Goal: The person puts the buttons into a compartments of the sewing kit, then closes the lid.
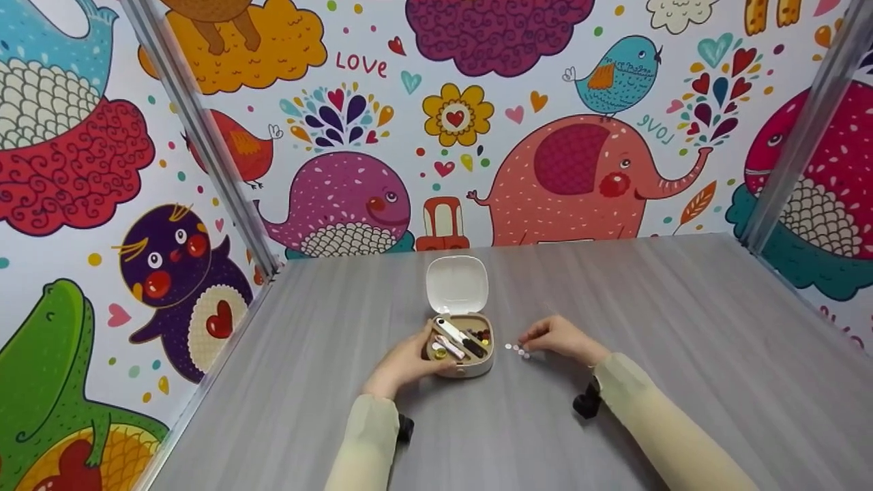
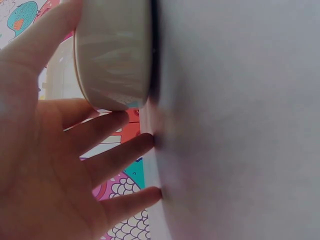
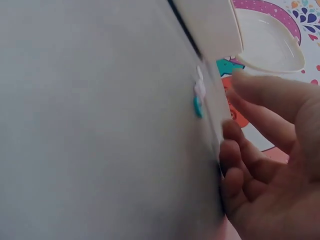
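Note:
A small white-and-tan box (image 1: 470, 369) stands on the table with its white lid (image 1: 457, 286) raised at the back. Inside lie a white tool with a black end (image 1: 458, 333), a pinkish-white piece (image 1: 450, 346), a small yellow round thing (image 1: 440, 354) and several small dark red and yellow pieces (image 1: 483, 335). My left hand (image 1: 404, 363) grips the box from its left, thumb along the front and fingers at the side. Right of the box, my right hand (image 1: 560, 339) hovers low, fingertips beside several small pale discs (image 1: 516, 348). Nothing shows between its thumb and forefinger (image 3: 265, 117).
The grey wood-grain table (image 1: 307, 423) extends around the box and both arms. Behind it rises a wall panel (image 1: 457, 198) printed with cartoon animals. Metal posts (image 1: 204, 136) stand at the corners. Each wrist carries a small black camera (image 1: 586, 401).

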The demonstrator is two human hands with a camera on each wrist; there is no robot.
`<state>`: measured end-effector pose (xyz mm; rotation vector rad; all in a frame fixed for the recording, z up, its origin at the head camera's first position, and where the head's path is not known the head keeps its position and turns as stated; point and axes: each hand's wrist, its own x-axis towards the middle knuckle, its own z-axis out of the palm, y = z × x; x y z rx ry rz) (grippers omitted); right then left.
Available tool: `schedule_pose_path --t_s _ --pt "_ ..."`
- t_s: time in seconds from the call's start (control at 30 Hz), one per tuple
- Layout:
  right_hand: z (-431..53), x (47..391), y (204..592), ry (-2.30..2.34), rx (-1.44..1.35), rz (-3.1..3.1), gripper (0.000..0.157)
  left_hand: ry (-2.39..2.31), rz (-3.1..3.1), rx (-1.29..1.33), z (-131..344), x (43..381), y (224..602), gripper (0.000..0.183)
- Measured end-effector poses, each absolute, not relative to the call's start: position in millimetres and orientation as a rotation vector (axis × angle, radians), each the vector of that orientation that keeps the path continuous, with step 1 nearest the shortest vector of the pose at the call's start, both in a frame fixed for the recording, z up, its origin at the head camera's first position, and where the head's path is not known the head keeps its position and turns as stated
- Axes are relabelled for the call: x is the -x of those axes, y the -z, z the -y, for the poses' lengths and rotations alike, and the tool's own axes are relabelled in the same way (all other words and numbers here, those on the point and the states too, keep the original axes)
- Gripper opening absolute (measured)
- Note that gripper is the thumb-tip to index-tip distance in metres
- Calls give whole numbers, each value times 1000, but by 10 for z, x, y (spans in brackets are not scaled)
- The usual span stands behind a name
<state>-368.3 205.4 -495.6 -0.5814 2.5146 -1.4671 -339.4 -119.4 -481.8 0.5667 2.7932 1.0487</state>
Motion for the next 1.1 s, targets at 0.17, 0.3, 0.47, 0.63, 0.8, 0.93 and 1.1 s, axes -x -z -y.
schedule_pose_path --t_s 0.17,0.3,0.47,0.63,0.8,0.93,1.1 --pt "-2144 3633 4953 1431 621 -2472 25 -1034 -2804 -560 1198 3406 4798 103" --pt "-2193 3609 4946 1431 592 -2442 27 -1028 -2813 -560 1199 3406 4789 103" --pt "-2223 3614 4957 1376 586 -2464 26 -1027 -2815 -574 1198 3394 4804 102" --pt "-2208 3628 4974 1315 592 -2509 24 -1029 -2810 -561 1204 3384 4815 102" --pt "-2187 3624 4967 1303 649 -2548 22 -1043 -2801 -531 1209 3385 4802 103" --pt "-2184 3623 4972 1308 685 -2559 19 -1046 -2806 -531 1210 3387 4809 104" --pt "-2192 3620 4992 1293 698 -2569 13 -1038 -2807 -552 1205 3380 4815 104"
